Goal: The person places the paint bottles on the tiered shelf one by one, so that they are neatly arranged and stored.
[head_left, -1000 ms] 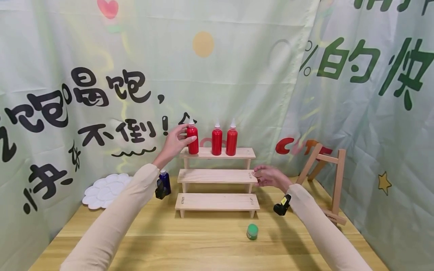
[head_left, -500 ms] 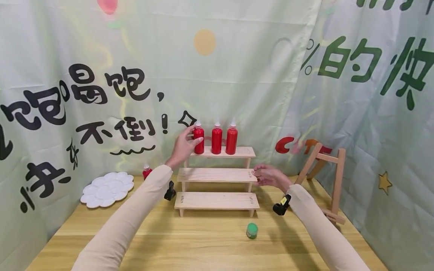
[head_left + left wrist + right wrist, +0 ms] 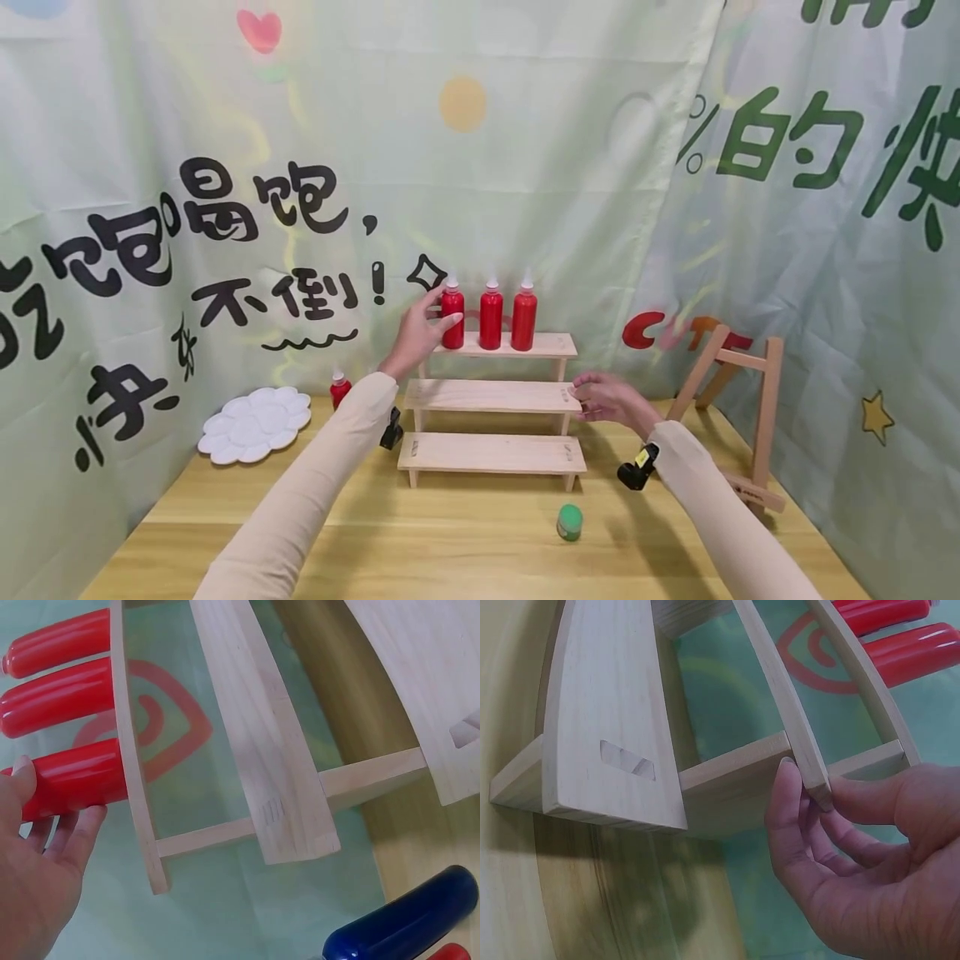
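Observation:
My left hand (image 3: pixel 416 335) grips the leftmost red squeeze bottle (image 3: pixel 453 305) with thumb and fingers. The bottle stands upright on the top step of a wooden three-step display rack (image 3: pixel 491 396). Beside it stand a middle red bottle (image 3: pixel 491 321) and a right red bottle (image 3: pixel 524 321), all with pale pointed caps. In the left wrist view, the held bottle (image 3: pixel 79 780) has its base against the top board. My right hand (image 3: pixel 611 400) pinches the right end of the middle step, between thumb and fingers in the right wrist view.
Another red bottle (image 3: pixel 340 389) shows behind my left sleeve, and a dark blue bottle (image 3: pixel 405 919) lies within the left wrist view. A white flower-shaped palette (image 3: pixel 255 425) rests at the left. A green-lidded jar (image 3: pixel 569 522) stands in front; a wooden easel (image 3: pixel 765 417) is at the right.
The held red bottle has moved right along the top step, closer to the other two. My right hand stays at the middle step. The head view has shifted slightly.

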`<move>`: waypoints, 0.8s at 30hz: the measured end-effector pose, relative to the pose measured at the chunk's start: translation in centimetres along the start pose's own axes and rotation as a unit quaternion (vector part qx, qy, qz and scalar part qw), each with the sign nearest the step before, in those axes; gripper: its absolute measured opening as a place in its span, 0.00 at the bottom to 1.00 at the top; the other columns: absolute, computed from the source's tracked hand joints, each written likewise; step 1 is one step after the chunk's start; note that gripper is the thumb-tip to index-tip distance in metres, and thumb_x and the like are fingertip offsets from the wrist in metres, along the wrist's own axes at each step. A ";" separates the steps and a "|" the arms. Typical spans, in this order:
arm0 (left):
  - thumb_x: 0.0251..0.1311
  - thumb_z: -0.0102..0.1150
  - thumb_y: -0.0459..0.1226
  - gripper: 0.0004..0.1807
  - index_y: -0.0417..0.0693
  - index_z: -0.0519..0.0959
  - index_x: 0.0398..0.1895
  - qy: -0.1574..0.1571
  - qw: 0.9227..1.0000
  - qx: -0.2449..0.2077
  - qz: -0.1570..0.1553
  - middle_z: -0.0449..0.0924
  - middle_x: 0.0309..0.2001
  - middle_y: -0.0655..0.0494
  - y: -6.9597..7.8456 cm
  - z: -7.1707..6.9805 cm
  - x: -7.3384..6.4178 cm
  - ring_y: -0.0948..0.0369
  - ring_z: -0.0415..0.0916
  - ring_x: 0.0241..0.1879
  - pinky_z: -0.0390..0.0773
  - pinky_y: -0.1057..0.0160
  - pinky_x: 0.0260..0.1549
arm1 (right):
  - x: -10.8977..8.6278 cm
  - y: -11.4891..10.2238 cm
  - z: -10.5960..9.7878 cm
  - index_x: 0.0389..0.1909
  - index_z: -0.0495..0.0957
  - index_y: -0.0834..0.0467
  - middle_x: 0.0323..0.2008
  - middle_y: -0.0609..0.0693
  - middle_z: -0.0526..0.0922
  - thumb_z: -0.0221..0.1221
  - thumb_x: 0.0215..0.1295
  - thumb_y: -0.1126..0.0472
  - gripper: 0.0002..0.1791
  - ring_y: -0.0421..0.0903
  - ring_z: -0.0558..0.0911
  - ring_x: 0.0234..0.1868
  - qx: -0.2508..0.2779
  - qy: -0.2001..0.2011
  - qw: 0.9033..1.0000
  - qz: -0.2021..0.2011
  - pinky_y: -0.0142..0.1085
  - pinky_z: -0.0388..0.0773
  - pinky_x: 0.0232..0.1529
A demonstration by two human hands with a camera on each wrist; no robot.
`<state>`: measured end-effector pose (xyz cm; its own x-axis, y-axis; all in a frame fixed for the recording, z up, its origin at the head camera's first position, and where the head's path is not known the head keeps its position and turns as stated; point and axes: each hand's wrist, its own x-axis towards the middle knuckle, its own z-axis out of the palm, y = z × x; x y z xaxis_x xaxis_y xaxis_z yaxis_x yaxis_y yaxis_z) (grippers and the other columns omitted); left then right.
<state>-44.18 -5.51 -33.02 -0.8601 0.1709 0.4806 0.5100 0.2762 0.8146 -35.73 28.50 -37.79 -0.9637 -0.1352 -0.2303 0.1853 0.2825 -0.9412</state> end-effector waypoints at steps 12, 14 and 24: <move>0.70 0.65 0.32 0.39 0.51 0.63 0.81 -0.014 1.000 -0.016 -0.002 0.74 0.67 0.40 0.0 -0.4 0.0 0.41 0.77 0.63 0.83 0.44 0.59 | 0.3 0.1 0.1 0.61 0.62 0.73 0.39 0.53 0.75 0.53 0.75 0.68 0.20 0.44 0.79 0.34 -0.023 0.000 1.000 -0.021 0.38 0.88 0.45; 0.70 0.65 0.32 0.38 0.51 0.63 0.81 -0.018 1.000 -0.013 -0.005 0.74 0.68 0.40 0.2 -0.5 -0.1 0.41 0.77 0.63 0.82 0.44 0.60 | 0.3 0.1 0.2 0.61 0.62 0.72 0.39 0.53 0.76 0.52 0.75 0.68 0.20 0.44 0.80 0.34 -0.023 0.001 1.000 -0.021 0.37 0.88 0.43; 0.68 0.69 0.33 0.39 0.53 0.64 0.80 -0.013 1.000 -0.016 0.016 0.72 0.70 0.41 0.4 -1.1 -0.6 0.41 0.74 0.67 0.81 0.42 0.60 | 0.1 0.1 0.0 0.62 0.60 0.72 0.41 0.53 0.73 0.51 0.75 0.70 0.20 0.44 0.79 0.35 -0.008 -0.006 1.000 -0.010 0.39 0.87 0.47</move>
<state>-43.42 -6.54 -32.63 -0.8424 0.2036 0.4990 0.5370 0.2388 0.8091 -35.83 28.52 -37.96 -0.9647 -0.1523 -0.2149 0.1631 0.2952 -0.9414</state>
